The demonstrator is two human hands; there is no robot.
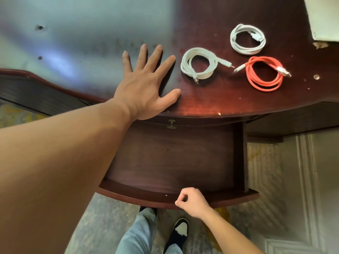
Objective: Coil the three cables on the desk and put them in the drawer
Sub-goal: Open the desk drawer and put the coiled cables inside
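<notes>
Fingers [145, 57] of the left hand [145, 88] lie spread and flat on the counter [211, 99], holding nothing. Those of the right hand [192, 201] are curled shut at the front edge of the drawer [165, 158]; whether they grip a handle there cannot be told.

Three cables sit on the counter, all coiled, to the right of the left hand. Two are white: the near white cable [199, 64] lies just beside the spread hand, and the far white cable [247, 39] lies farther back and to the right. One red cable [264, 74], with silver plugs, lies nearest the right side. The coils are close together but apart.

One drawer stands pulled out below the counter edge, its dark wooden floor bare (a small brass catch [171, 123] shows at its back). A pale box [322, 17] fills the far right corner. Below the drawer show jeans [139, 233] and one dark shoe [180, 231].
</notes>
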